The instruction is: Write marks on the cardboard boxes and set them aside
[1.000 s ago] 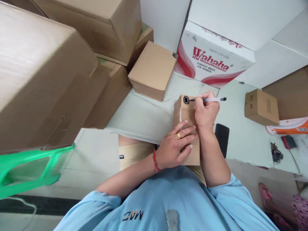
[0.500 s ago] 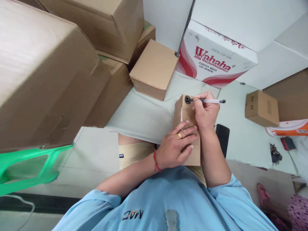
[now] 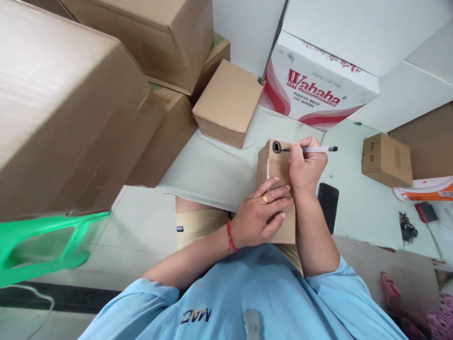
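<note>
Item: small carton (image 3: 282,165), directly before the blue shirt (image 3: 226,293), long axis pointing away from it. Right hand (image 3: 306,167), nearer the carton's dark mark (image 3: 277,147): fingers pinching pen (image 3: 318,149), laid crosswise to the carton, tip beside the mark, contact uncertain. Left hand (image 3: 255,218): spread on carton's top, grasping nothing.

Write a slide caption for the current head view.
The right hand holds a pen beside a dark mark on a cardboard box steadied by the left hand.
</note>
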Demonstrator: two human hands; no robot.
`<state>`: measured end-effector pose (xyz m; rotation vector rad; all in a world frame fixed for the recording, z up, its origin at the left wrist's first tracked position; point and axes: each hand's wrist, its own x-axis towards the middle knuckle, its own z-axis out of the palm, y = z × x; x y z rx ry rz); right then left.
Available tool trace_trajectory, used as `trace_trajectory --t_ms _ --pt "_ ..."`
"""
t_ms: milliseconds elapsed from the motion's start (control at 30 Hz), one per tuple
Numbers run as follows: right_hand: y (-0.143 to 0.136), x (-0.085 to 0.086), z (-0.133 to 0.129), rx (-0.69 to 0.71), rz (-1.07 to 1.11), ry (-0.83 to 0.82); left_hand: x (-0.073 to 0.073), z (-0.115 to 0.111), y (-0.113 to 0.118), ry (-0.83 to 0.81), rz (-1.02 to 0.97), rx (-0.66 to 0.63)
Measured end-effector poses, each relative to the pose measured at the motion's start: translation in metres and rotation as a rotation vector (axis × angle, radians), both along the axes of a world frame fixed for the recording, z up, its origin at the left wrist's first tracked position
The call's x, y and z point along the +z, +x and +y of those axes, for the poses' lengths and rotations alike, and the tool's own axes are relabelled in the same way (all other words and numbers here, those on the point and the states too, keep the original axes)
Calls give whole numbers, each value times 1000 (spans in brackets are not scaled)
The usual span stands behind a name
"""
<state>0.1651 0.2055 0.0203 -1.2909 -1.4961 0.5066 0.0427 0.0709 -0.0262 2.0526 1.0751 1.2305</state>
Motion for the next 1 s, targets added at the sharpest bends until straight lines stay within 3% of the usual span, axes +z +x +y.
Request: trace_trajectory --t_ms 100,200,300,400,500,567,633,733,867,1000 --pt "9 -6 0 -54 82 121 1 0 -1 -12 11 0" --pt "40 -19 -1 -136 7 166 1 0 -1 -1 17 1" --pt "85 -35 -7 -139 -354 76 1 1 0 22 15 14" --pt "123 -50 -20 -19 -825 -135 0 1 1 32 9 28" --pt "148 -62 -39 85 -1033 -299 0 1 2 37 7 37" --pt "162 -67 -55 12 -1039 -332 -1 0 2 39 8 42" --pt "174 -70 -72 -177 -1011 -375 -1 0 2 42 11 45" --pt "187 -73 -101 -391 -977 -568 -1 0 1 49 23 45" --pt "185 -76 -126 -416 -980 -749 -2 1 1 56 26 39" --pt "180 -75 -121 -484 -851 -843 -3 2 2 59 29 39"
